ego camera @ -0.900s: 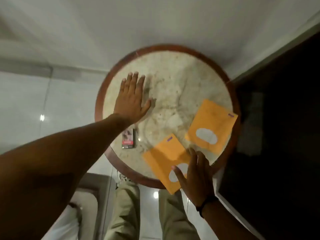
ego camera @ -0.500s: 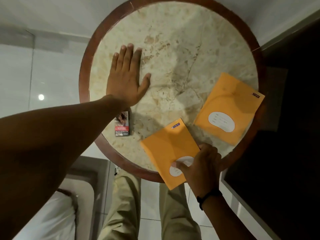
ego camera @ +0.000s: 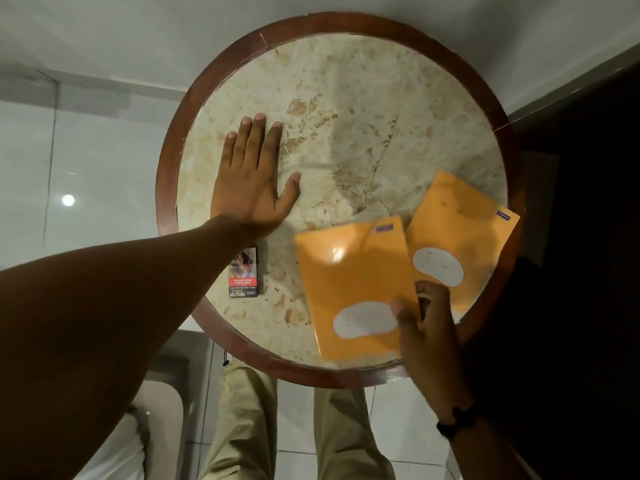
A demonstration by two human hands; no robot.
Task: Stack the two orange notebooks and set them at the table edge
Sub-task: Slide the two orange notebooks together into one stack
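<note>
Our right hand (ego camera: 427, 327) pinches the near notebook (ego camera: 353, 289), overlapping the second notebook (ego camera: 460, 237) beyond it; our left hand (ego camera: 252, 188) lies spread flat on the tabletop (ego camera: 346, 116).

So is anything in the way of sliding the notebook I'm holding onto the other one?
Nothing visible. The right hand grips the near notebook, its edge already meeting the far notebook. The small box lies off left.
</note>
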